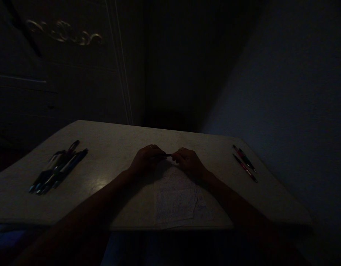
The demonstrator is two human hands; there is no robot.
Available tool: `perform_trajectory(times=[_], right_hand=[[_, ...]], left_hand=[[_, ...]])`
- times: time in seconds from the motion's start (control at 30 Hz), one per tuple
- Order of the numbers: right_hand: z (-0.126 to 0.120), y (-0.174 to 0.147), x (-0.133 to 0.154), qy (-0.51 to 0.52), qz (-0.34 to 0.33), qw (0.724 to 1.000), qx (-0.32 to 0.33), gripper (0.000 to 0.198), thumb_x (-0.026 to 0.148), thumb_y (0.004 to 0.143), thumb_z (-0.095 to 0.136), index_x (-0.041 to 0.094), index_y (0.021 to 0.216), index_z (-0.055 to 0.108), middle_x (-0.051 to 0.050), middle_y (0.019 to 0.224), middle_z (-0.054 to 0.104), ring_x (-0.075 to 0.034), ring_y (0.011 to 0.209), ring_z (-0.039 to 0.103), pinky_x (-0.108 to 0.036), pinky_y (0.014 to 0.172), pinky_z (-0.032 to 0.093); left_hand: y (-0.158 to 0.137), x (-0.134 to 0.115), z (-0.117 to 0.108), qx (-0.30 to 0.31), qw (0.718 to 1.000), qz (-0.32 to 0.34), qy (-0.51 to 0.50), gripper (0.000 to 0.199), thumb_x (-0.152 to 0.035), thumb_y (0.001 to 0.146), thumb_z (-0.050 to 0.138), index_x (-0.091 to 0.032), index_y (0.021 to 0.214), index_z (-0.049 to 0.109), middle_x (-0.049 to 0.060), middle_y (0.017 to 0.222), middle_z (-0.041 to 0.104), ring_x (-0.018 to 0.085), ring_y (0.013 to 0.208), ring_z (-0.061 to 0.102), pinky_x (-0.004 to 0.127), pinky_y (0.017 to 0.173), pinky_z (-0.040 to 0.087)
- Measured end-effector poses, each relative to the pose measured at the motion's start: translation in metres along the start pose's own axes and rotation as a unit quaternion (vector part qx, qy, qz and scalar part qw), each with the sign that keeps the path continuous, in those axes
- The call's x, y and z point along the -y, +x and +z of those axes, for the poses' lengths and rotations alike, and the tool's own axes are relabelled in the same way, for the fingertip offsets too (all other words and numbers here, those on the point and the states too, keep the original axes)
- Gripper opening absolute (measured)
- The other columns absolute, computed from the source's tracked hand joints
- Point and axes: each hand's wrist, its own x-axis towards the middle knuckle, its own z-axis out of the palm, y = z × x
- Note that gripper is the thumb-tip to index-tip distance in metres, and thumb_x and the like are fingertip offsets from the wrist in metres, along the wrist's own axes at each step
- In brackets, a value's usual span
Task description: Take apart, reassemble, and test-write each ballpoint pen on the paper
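Note:
Both my hands meet over the middle of the table, closed on the two ends of a thin dark pen (169,155). My left hand (147,159) grips its left end, and a ring shows on one finger. On the other end are the fingers of my right hand (189,161). The pen lies level between them, and most of it is hidden by my fingers. Under and in front of my hands are sheets of paper (174,203) covered in handwriting, reaching to the table's near edge. The scene is very dim, so fine detail is lost.
A pile of several pens (58,168) lies on the left of the pale table (109,144). Toward the right edge are a few more, among them a red pen (245,168). Behind stands a dark cabinet (84,85) with ornate trim; a wall (292,103) borders the right.

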Motion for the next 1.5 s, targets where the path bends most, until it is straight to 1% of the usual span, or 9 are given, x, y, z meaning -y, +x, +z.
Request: perform_trajectory(times=[0.23, 0.47, 0.63, 0.73, 0.87, 0.97, 1.2, 1.37, 1.5], right_hand=[[-0.006, 0.0, -0.009, -0.019, -0.075, 0.997, 0.018, 0.012, 0.024, 0.09, 0.066, 0.021, 0.095, 0.077, -0.007, 0.088, 0.074, -0.021, 0.084, 0.063, -0.038, 0.082, 0.047], [-0.01, 0.001, -0.009, 0.015, -0.052, 0.998, -0.012, 0.049, 0.015, 0.086, 0.06, 0.026, 0.133, 0.064, -0.009, 0.113, 0.072, -0.022, 0.099, 0.065, -0.038, 0.085, 0.05], [-0.008, 0.002, -0.005, 0.014, 0.027, 0.999, 0.01, 0.025, 0.037, 0.089, 0.066, 0.02, 0.105, 0.074, -0.008, 0.096, 0.074, -0.02, 0.084, 0.064, -0.033, 0.076, 0.049], [-0.006, 0.001, -0.004, 0.006, 0.052, 0.998, 0.02, 0.031, 0.041, 0.096, 0.055, 0.018, 0.084, 0.072, -0.004, 0.08, 0.071, -0.018, 0.074, 0.062, -0.032, 0.073, 0.047], [-0.005, 0.001, -0.006, 0.024, 0.03, 0.999, 0.012, 0.017, 0.03, 0.089, 0.065, 0.02, 0.1, 0.073, -0.007, 0.097, 0.073, -0.02, 0.088, 0.065, -0.034, 0.081, 0.049], [-0.004, 0.002, -0.009, 0.048, 0.023, 0.999, 0.002, 0.039, 0.031, 0.079, 0.076, 0.022, 0.117, 0.069, -0.01, 0.115, 0.07, -0.021, 0.096, 0.065, -0.036, 0.083, 0.051], [-0.004, 0.001, -0.008, 0.017, 0.076, 0.997, 0.016, 0.034, 0.042, 0.098, 0.053, 0.018, 0.08, 0.069, -0.004, 0.078, 0.069, -0.017, 0.074, 0.061, -0.032, 0.073, 0.047], [-0.005, 0.002, -0.008, 0.014, 0.046, 0.999, -0.015, 0.01, 0.025, 0.086, 0.065, 0.02, 0.09, 0.073, -0.006, 0.093, 0.074, -0.019, 0.084, 0.064, -0.032, 0.076, 0.048], [-0.007, 0.003, -0.008, 0.027, 0.052, 0.998, -0.037, 0.024, 0.027, 0.082, 0.07, 0.021, 0.106, 0.073, -0.008, 0.102, 0.074, -0.02, 0.086, 0.065, -0.033, 0.075, 0.048]], left_hand=[[-0.002, 0.005, 0.003, 0.057, 0.998, 0.004, 0.031, 0.025, -0.031, 0.097, 0.056, -0.018, 0.095, 0.077, 0.007, 0.082, 0.073, 0.017, 0.072, 0.069, 0.028, 0.065, 0.053], [0.0, 0.005, 0.005, 0.04, 0.999, -0.031, 0.0, 0.023, -0.03, 0.097, 0.057, -0.018, 0.093, 0.076, 0.007, 0.081, 0.073, 0.017, 0.069, 0.068, 0.027, 0.064, 0.053], [0.001, 0.003, 0.003, 0.026, 0.999, -0.04, 0.008, 0.024, -0.034, 0.096, 0.06, -0.019, 0.093, 0.078, 0.007, 0.084, 0.075, 0.018, 0.073, 0.07, 0.03, 0.068, 0.056], [0.001, 0.003, 0.004, 0.025, 0.999, -0.038, 0.007, 0.025, -0.036, 0.096, 0.061, -0.019, 0.092, 0.079, 0.007, 0.083, 0.075, 0.018, 0.072, 0.07, 0.029, 0.068, 0.056], [0.001, 0.003, 0.003, 0.023, 0.999, -0.034, 0.003, 0.022, -0.036, 0.094, 0.063, -0.019, 0.092, 0.078, 0.007, 0.083, 0.074, 0.017, 0.071, 0.069, 0.028, 0.065, 0.055], [0.002, 0.003, 0.002, 0.018, 0.999, -0.034, -0.002, 0.021, -0.034, 0.094, 0.064, -0.019, 0.092, 0.078, 0.007, 0.083, 0.074, 0.017, 0.07, 0.069, 0.028, 0.064, 0.055], [0.0, 0.005, 0.003, 0.018, 0.999, -0.036, 0.013, 0.017, -0.031, 0.091, 0.066, -0.019, 0.092, 0.078, 0.006, 0.083, 0.074, 0.017, 0.071, 0.068, 0.028, 0.065, 0.054], [0.0, 0.009, 0.003, 0.03, 0.999, -0.038, 0.014, 0.016, -0.029, 0.091, 0.066, -0.019, 0.094, 0.078, 0.006, 0.083, 0.074, 0.017, 0.072, 0.068, 0.028, 0.064, 0.053], [0.001, 0.011, 0.002, 0.03, 0.998, -0.042, 0.019, 0.015, -0.028, 0.09, 0.067, -0.019, 0.094, 0.078, 0.006, 0.085, 0.074, 0.017, 0.073, 0.068, 0.03, 0.066, 0.053]])
